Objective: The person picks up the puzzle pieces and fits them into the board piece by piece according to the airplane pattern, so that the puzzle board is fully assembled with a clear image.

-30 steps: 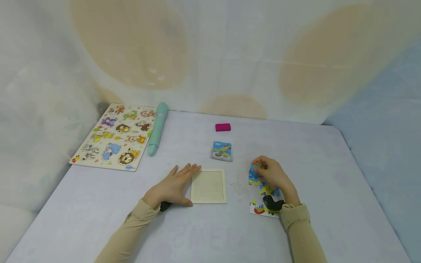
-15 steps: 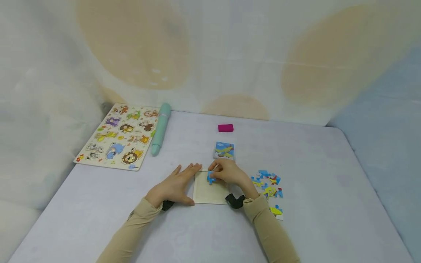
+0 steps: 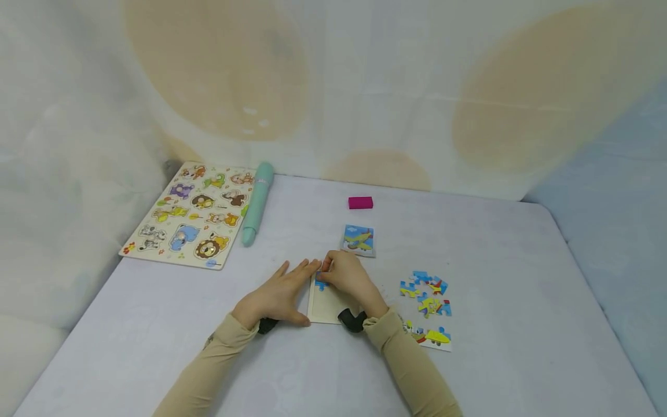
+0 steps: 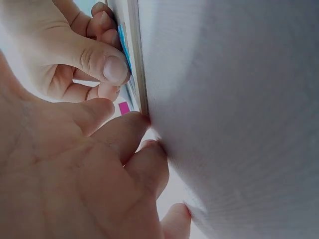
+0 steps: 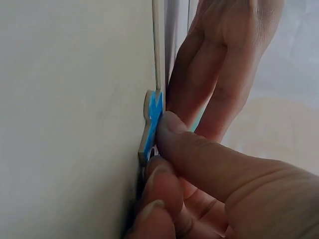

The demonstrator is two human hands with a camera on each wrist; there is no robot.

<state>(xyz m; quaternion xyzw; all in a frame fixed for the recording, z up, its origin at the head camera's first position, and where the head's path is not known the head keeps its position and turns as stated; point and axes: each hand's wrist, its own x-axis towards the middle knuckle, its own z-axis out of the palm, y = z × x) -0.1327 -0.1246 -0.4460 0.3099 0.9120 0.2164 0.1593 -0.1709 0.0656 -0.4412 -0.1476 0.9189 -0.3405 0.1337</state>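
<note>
Right wrist view had the blue puzzle piece (image 5: 153,119) right by the lip of the frame (image 5: 75,114), yeah? Whereabouts overall?

Far left corner, going by the head cam. Right hand (image 3: 351,279) had it pinched between thumb and curled fingers.

Any tips for that bit?

Seemed to me the trick was squaring its sides to the lip, then pressing flat, no forcing. Left hand (image 3: 276,295) was spread wide, gripping nothing, braced at the frame's left edge, which probably helped stop sliding.

What couldn't you see?

Most of the piece, so no clue if it sat flat. Right sleeve (image 3: 414,362) also covered some loose pieces (image 3: 430,306).
</note>
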